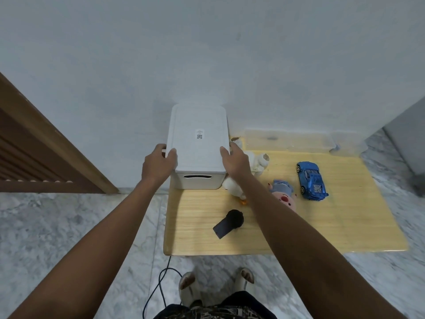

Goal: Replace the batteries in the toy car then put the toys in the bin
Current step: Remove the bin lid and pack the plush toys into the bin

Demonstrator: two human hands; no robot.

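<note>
Broadly, a low pale wooden table stands on a marbled floor against a plain wall. At its far left corner sits the white rectangular plastic bin, its flat white lid closed and bearing a small printed label.

The person's left hand grips the near left edge of the lid, thumb on top and fingers curled down the side. The right hand holds the near right edge the same way. Both look set to lift the lid off.

Just right of the bin lie two white plush toys, partly hidden by the right forearm. Nearer the middle rests a small pink-faced doll in blue clothing. The blue toy car stands well apart, toward the right side of the table, on its wheels. A black handheld device with a round head lies near the front edge.

Lifted unevenly, the lid may jam and drag the light bin toward the table's left edge. A swinging right forearm could also knock the plush toys.
</note>
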